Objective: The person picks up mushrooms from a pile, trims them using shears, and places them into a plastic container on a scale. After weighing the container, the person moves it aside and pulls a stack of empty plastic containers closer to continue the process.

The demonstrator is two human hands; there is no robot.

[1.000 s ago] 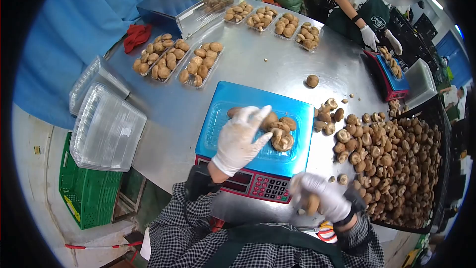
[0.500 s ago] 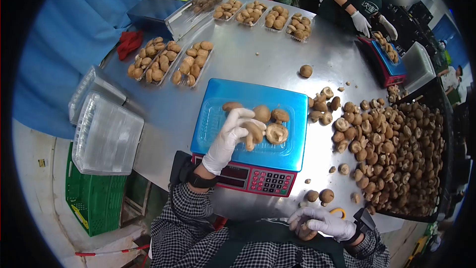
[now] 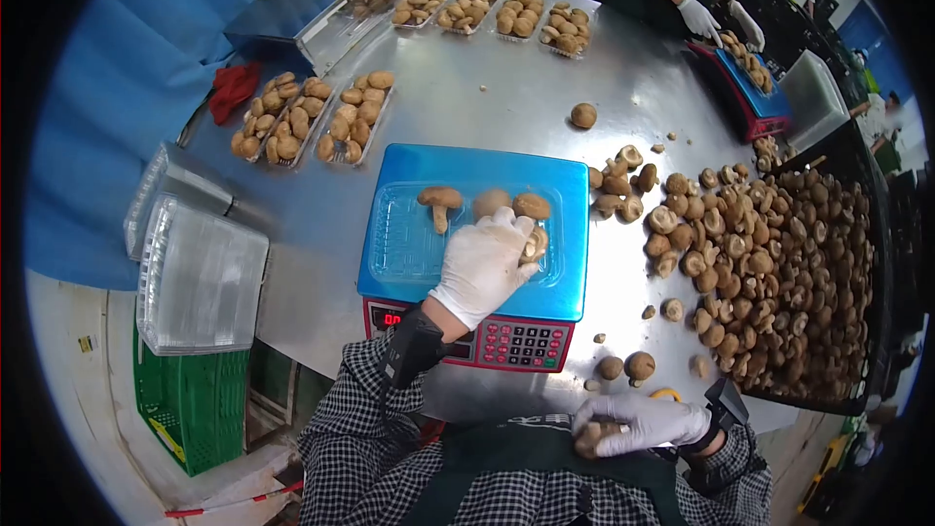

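Observation:
My left hand (image 3: 484, 265), in a white glove, rests palm down over mushrooms (image 3: 531, 244) in a clear tray (image 3: 399, 244) on the blue scale (image 3: 565, 185). Three more mushrooms lie in the tray beyond the fingers, one on its side with the stem showing (image 3: 439, 203). My right hand (image 3: 638, 423), also gloved, is low by my apron and is closed around a single mushroom (image 3: 587, 438). Two loose mushrooms (image 3: 626, 366) lie on the steel table just above it.
A large heap of mushrooms (image 3: 769, 273) fills the right side in a black crate. Filled trays (image 3: 302, 122) stand at the back left and along the far edge. Stacked empty trays (image 3: 195, 273) sit at left. Another person's gloved hands (image 3: 703, 17) work at a second scale (image 3: 750, 88).
My left hand has moved right and settled over the mushrooms at the tray's right side. My right hand has dropped lower toward my apron, still holding its mushroom.

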